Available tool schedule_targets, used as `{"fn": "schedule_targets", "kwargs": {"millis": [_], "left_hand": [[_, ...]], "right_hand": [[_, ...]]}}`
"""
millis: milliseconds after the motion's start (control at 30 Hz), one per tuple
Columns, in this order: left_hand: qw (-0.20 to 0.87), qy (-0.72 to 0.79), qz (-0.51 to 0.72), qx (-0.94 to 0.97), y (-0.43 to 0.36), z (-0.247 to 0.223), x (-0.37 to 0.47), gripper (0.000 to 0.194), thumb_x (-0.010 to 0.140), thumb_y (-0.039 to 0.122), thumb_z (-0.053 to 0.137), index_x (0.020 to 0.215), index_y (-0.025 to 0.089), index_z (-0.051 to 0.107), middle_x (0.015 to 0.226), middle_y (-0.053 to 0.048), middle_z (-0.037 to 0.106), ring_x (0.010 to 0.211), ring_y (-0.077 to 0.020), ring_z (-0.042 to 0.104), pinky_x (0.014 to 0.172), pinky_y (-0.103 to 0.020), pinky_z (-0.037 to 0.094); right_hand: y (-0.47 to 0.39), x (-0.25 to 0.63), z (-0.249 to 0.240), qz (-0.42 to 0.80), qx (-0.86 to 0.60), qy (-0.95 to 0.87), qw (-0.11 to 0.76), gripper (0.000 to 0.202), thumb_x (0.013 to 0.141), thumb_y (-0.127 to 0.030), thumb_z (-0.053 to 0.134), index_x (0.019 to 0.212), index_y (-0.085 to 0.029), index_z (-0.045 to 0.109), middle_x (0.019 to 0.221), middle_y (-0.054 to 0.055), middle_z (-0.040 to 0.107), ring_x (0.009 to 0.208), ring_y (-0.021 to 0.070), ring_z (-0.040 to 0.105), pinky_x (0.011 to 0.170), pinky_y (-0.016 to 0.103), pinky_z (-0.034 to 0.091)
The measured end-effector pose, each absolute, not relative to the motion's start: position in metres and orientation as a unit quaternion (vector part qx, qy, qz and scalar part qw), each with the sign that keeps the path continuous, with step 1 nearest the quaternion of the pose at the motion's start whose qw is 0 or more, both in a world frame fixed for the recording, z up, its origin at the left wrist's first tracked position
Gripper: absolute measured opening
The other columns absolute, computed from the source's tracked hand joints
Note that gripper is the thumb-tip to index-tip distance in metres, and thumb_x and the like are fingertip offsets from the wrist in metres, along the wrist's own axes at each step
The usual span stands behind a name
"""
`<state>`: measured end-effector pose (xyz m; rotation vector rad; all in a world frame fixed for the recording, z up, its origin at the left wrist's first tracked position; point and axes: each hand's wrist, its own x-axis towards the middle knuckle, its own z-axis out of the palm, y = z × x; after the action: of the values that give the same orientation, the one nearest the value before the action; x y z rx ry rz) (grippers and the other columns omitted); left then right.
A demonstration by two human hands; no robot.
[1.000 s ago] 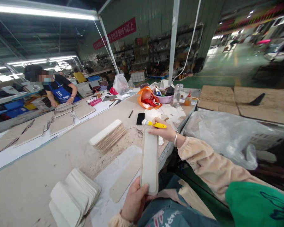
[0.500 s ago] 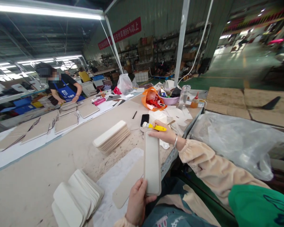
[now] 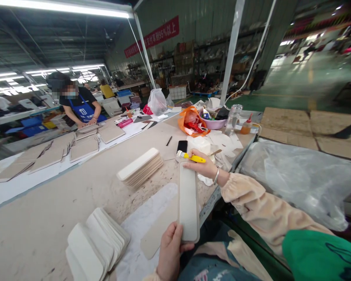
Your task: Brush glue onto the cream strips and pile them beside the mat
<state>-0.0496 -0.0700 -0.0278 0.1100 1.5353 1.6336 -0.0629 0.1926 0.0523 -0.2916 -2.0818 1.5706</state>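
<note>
A long pale panel with rounded corners (image 3: 188, 203) is held up over the table's near edge. My left hand (image 3: 171, 246) grips its lower end, thumb on top. At the upper end my right hand (image 3: 203, 164) touches the panel with its fingers, and a yellow-handled brush (image 3: 194, 158) is tucked in the same hand. Behind the panel a similar flat piece (image 3: 158, 230) lies on a white sheet (image 3: 134, 238). To the left are a fanned pile of white panels (image 3: 96, 246) and a neat stack of panels (image 3: 140, 168).
A black phone (image 3: 182, 146), an orange bag (image 3: 191, 121), a purple basin (image 3: 216, 124), a clear bottle (image 3: 233, 119) and a glue bottle (image 3: 247, 125) stand farther back. Clear plastic sheeting (image 3: 292, 171) lies right. A co-worker (image 3: 82, 105) handles boards across the table.
The view has shifted slightly, so the table things appear a little farther right. My hands keep the same hold on the panel and brush. The co-worker's hands have moved over the boards.
</note>
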Motion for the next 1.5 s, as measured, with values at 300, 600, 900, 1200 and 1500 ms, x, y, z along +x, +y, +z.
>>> {"fn": "schedule_targets", "kwargs": {"millis": [300,600,900,1200,1500], "left_hand": [[0.434,0.634,0.634,0.086,-0.074,-0.024,-0.052,0.04,0.075,0.046,0.062,0.098,0.014,0.064,0.088,-0.007,0.068,0.076,-0.018,0.065,0.054,-0.022,0.055],[0.445,0.611,0.654,0.036,-0.078,-0.023,-0.053,0.042,0.067,0.04,0.072,0.096,0.012,0.064,0.085,-0.008,0.071,0.065,-0.015,0.065,0.052,-0.021,0.054],[0.439,0.608,0.661,0.01,-0.079,-0.027,-0.056,0.037,0.062,0.032,0.077,0.088,0.011,0.06,0.075,-0.006,0.07,0.06,-0.0121,0.064,0.05,-0.018,0.051],[0.446,0.589,0.673,-0.003,-0.079,-0.025,-0.056,0.037,0.062,0.035,0.077,0.084,0.011,0.06,0.068,-0.005,0.07,0.055,-0.0109,0.063,0.043,-0.014,0.045],[0.488,0.55,0.677,-0.029,-0.078,-0.028,-0.052,0.038,0.069,0.04,0.072,0.092,0.011,0.06,0.077,-0.009,0.071,0.065,-0.0147,0.067,0.052,-0.017,0.052]], "right_hand": [[0.183,-0.063,0.065,0.583,-0.11,-0.763,0.257,0.037,0.066,-0.036,0.069,0.079,-0.023,0.037,0.055,-0.011,0.035,0.052,0.009,0.033,0.051,0.023,0.028],[0.181,-0.068,0.06,0.581,-0.113,-0.766,0.253,0.038,0.065,-0.038,0.069,0.08,-0.023,0.037,0.058,-0.01,0.036,0.053,0.009,0.033,0.051,0.023,0.029],[0.182,-0.077,0.053,0.6,-0.093,-0.755,0.249,0.04,0.065,-0.038,0.071,0.082,-0.024,0.038,0.059,-0.01,0.036,0.053,0.0087,0.032,0.052,0.023,0.028],[0.183,-0.074,0.054,0.598,-0.111,-0.754,0.248,0.044,0.063,-0.043,0.072,0.081,-0.024,0.037,0.059,-0.01,0.035,0.053,0.0091,0.033,0.052,0.023,0.03],[0.189,-0.073,0.053,0.635,-0.118,-0.72,0.253,0.045,0.061,-0.041,0.073,0.08,-0.024,0.037,0.059,-0.01,0.035,0.052,0.0085,0.033,0.051,0.022,0.03]]}}
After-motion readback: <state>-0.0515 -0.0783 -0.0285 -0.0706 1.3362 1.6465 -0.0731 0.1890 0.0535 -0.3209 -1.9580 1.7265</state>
